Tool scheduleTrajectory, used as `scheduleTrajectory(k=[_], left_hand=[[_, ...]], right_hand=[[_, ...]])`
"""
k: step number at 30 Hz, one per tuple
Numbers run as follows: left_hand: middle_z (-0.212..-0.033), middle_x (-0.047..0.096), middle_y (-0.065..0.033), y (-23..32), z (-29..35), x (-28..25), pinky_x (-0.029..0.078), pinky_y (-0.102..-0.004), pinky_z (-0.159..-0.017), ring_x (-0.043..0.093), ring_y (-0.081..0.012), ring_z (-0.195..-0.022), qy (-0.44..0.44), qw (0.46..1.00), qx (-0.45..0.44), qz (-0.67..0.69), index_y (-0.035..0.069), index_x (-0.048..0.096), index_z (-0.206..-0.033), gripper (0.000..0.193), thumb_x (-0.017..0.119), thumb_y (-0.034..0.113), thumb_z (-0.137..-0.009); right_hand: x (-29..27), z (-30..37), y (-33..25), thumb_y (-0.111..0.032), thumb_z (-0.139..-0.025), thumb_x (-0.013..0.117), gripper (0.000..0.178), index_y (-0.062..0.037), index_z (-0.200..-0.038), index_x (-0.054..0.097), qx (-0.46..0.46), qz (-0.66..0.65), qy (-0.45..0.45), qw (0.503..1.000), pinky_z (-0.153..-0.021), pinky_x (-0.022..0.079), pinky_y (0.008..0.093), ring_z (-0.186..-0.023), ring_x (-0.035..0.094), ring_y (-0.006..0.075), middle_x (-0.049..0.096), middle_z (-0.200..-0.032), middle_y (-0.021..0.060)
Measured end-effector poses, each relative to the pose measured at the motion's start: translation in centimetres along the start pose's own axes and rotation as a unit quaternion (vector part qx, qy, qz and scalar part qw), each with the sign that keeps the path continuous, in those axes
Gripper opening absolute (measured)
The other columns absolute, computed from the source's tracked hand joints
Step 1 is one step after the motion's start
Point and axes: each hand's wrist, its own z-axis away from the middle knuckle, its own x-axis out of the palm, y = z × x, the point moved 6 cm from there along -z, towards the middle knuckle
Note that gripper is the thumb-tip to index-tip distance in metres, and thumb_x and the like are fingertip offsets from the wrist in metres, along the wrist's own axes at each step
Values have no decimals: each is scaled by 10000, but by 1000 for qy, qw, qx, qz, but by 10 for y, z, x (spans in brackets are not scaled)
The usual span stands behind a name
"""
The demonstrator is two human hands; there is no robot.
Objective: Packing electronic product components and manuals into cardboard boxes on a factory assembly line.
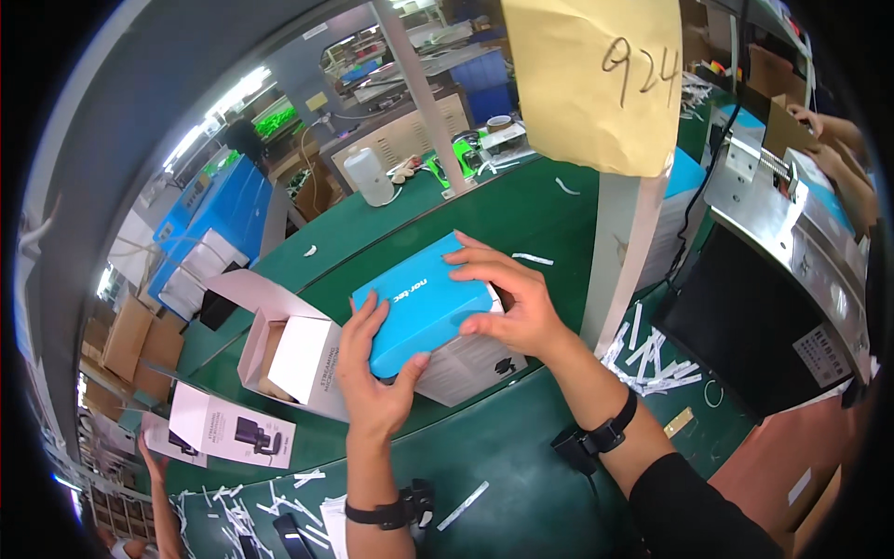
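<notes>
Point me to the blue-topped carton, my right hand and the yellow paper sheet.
Blue-topped carton (pixel 421 306): head view, on its blue top.
Right hand (pixel 523 303): head view, back of the hand.
Yellow paper sheet (pixel 587 102): head view, middle of its face.

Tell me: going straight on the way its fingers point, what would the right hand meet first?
The blue-topped box: the right hand is touching it, its fingers pointing leftward across it. Depth is unclear from this one view, so I can't say whether they would slide over it or push it.
</notes>
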Motion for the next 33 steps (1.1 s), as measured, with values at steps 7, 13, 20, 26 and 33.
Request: scheduleTrajectory(k=[7, 13, 20, 26, 33], left_hand=[[-1327, 633, -237, 10, -12, 7, 460, -452, -1060, 613, -369, -1239, 33, 998, -42, 24, 17, 691, -1202, 524, 855, 248, -761], [-1346, 618, -251, 17, -28, 10, 466, -416, -1045, 605, -342, -1254, 7, 995, -83, 54, 33, 718, -1202, 451, 817, 140, -775], [-1414, 584, -196, 25, -23, 15, 441, -484, -1066, 548, -399, -1308, -16, 997, -61, 39, 86, 699, -1263, 418, 738, 194, -861], [-1403, 593, -144, 59, -1, 38, 335, -589, -1125, 514, -429, -1316, 59, 945, 186, -261, 49, 661, -1289, 456, 708, 256, -885], [-1146, 730, -87, 58, 9, 59, 410, -521, -1060, 650, -282, -1069, 186, 946, 203, -170, 29, 744, -1078, 305, 784, 124, -791]], right_hand=[[-12, -6, -16, -182, -806, 833, 405, -16, -1138, 670, 63, 59, 55, 995, -1111, 413, 454, -1344, 508, 354, 647, -1267, 161], [-19, -7, -13, -69, -875, 754, 261, -31, -1103, 631, 50, -72, 93, 992, -1129, 353, 453, -1395, 441, 356, 604, -1315, 179], [-16, -6, -13, -36, -840, 767, 214, -32, -1029, 666, 55, -48, 95, 993, -1121, 361, 443, -1400, 401, 326, 570, -1343, 162], [-28, 2, -18, -65, -820, 760, 136, -26, -949, 740, 10, -78, 128, 989, -1124, 371, 453, -1298, 427, 272, 567, -1270, 135], [-34, 16, -13, -160, -846, 744, 160, -7, -892, 751, -30, -9, 132, 991, -1104, 403, 505, -1103, 506, 268, 612, -1119, 141]])
